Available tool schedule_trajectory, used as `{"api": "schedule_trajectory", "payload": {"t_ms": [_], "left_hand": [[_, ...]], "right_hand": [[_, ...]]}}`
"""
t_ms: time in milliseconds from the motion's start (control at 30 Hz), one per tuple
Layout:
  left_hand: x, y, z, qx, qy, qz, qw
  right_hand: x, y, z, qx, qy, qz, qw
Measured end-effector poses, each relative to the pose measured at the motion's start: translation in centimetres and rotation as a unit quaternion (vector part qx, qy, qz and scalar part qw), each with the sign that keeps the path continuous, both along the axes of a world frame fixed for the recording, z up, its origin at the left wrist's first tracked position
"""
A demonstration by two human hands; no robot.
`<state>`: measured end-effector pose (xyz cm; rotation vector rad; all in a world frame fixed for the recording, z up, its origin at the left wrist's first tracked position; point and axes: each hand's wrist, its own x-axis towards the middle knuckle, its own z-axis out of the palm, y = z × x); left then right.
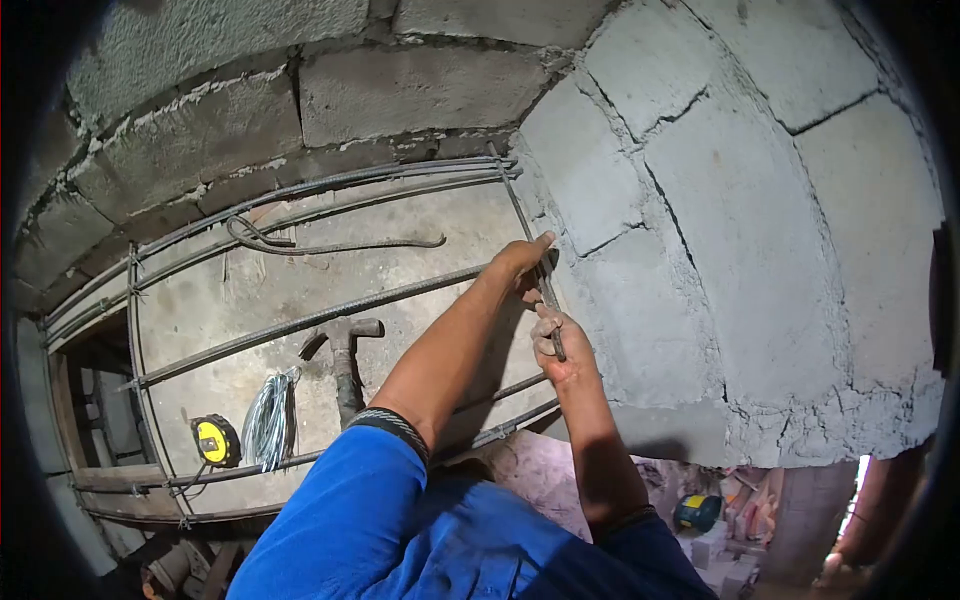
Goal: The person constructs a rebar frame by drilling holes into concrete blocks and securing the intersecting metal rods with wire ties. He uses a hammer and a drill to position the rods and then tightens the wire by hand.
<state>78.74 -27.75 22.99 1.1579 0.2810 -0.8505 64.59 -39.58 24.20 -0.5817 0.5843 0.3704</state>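
My left hand point(520, 262) is closed around a thin steel crossbar point(517, 205) near the block wall, where a long ribbed rebar point(420, 287) meets it. Just below, my right hand point(563, 347) wraps its fingers round a dark metal rod point(558, 338) whose end sticks out past the palm. I cannot tell whether this rod is the crossbar's lower end or a separate tool. A bent steel rod point(350, 246) with a hooked end lies on the board to the left of my hands.
On the grey board point(230, 320) lie a hammer point(343, 365), a bundle of tie wire point(270, 420) and a yellow tape measure point(214, 440). Block walls point(420, 95) rise behind and at right point(740, 230). An opening point(100, 390) gapes at the left; rubble point(725, 560) lies below right.
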Motion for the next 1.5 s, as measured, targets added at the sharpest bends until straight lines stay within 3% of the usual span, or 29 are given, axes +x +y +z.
{"api": "schedule_trajectory", "payload": {"t_ms": [133, 200, 267, 333, 367, 433, 467, 500, 533, 567, 600, 667, 700, 767, 800, 867, 1000, 1067, 1133, 1200, 1233, 1300, 1333, 1400, 1433, 1500], "left_hand": [[0.8, -1.2, -2.5, -0.135, 0.090, 0.057, 0.985], [1.1, -2.3, -3.7, -0.131, 0.092, 0.058, 0.985], [0.8, -3.1, -4.0, -0.123, 0.094, 0.057, 0.986], [-0.2, -3.2, -3.3, -0.128, 0.106, 0.123, 0.978], [-1.0, -2.3, -2.1, -0.125, 0.095, 0.143, 0.977], [-1.7, -2.0, -1.6, -0.094, 0.076, 0.140, 0.983], [-1.9, -2.1, -1.4, -0.058, 0.059, 0.140, 0.987], [-1.8, -2.8, -2.2, -0.062, 0.060, 0.137, 0.987], [-1.5, -3.6, -3.0, -0.044, 0.055, 0.150, 0.986], [-1.4, -4.2, -3.7, -0.025, 0.052, 0.164, 0.985], [-1.6, -4.1, -3.4, -0.026, 0.054, 0.161, 0.985], [-1.9, -4.2, -2.8, -0.021, 0.076, 0.199, 0.977], [-2.1, -4.2, -2.7, -0.023, 0.076, 0.197, 0.977], [-2.6, -4.4, -2.6, -0.150, 0.181, 0.299, 0.925], [-2.5, -4.9, -3.8, -0.151, 0.181, 0.299, 0.925], [-2.5, -5.2, -5.5, -0.303, 0.232, 0.261, 0.886], [-2.4, -5.3, -6.0, -0.390, 0.280, 0.258, 0.838], [-2.3, -5.3, -6.4, -0.465, 0.278, 0.267, 0.797], [-2.0, -5.3, -6.8, -0.451, 0.287, 0.270, 0.801], [-1.7, -4.2, -6.5, -0.494, 0.293, 0.271, 0.772], [-1.5, -3.8, -6.2, -0.482, 0.301, 0.263, 0.780], [-1.4, -3.2, -5.8, -0.480, 0.299, 0.259, 0.783], [-1.4, -2.9, -5.6, -0.478, 0.296, 0.252, 0.788], [-0.8, -3.7, -6.5, -0.454, 0.304, 0.253, 0.798], [-0.5, -4.1, -6.9, -0.431, 0.312, 0.254, 0.808], [-0.6, -3.7, -6.4, -0.423, 0.319, 0.257, 0.808]], "right_hand": [[0.1, -1.6, 0.8, -0.108, 0.044, 0.042, 0.992], [0.1, -2.0, 2.4, -0.157, 0.053, 0.063, 0.984], [0.3, -2.6, 4.3, -0.216, 0.060, 0.203, 0.953], [1.0, -2.1, 6.3, -0.264, 0.064, 0.230, 0.935], [1.5, -1.4, 7.6, -0.404, 0.068, 0.322, 0.854], [3.2, -1.3, 9.1, -0.602, 0.054, 0.491, 0.627], [4.0, -1.7, 9.0, -0.605, 0.058, 0.489, 0.626], [4.6, -1.9, 8.7, -0.637, 0.069, 0.566, 0.519], [5.3, -2.3, 8.4, -0.657, 0.079, 0.633, 0.402], [5.6, -0.5, 9.1, -0.696, 0.055, 0.696, 0.164], [5.1, 0.2, 9.7, -0.695, 0.058, 0.697, 0.165], [3.7, 1.2, 10.5, -0.813, -0.039, 0.580, 0.024], [3.0, 1.7, 10.5, -0.813, -0.037, 0.580, 0.024], [1.6, 2.7, 10.3, -0.851, -0.063, 0.520, 0.026], [1.2, 2.9, 10.0, -0.852, -0.063, 0.520, 0.025], [0.7, 3.5, 9.5, -0.862, -0.069, 0.500, 0.039], [2.0, 5.1, 11.0, -0.841, -0.063, 0.537, -0.002], [2.7, 5.4, 11.4, -0.843, -0.045, 0.536, 0.020], [2.5, 5.0, 11.4, -0.844, -0.026, 0.534, 0.038], [2.0, 4.4, 11.1, -0.833, -0.017, 0.528, 0.164], [2.0, 4.1, 10.7, -0.832, -0.017, 0.530, 0.161], [1.7, 3.9, 9.9, -0.833, -0.015, 0.494, 0.249], [1.7, 3.7, 9.7, -0.832, -0.015, 0.495, 0.251], [1.6, 3.9, 10.1, -0.806, -0.027, 0.488, 0.334], [1.5, 3.9, 10.0, -0.805, -0.029, 0.489, 0.335], [1.3, 3.9, 9.6, -0.745, 0.001, 0.436, 0.504]]}}
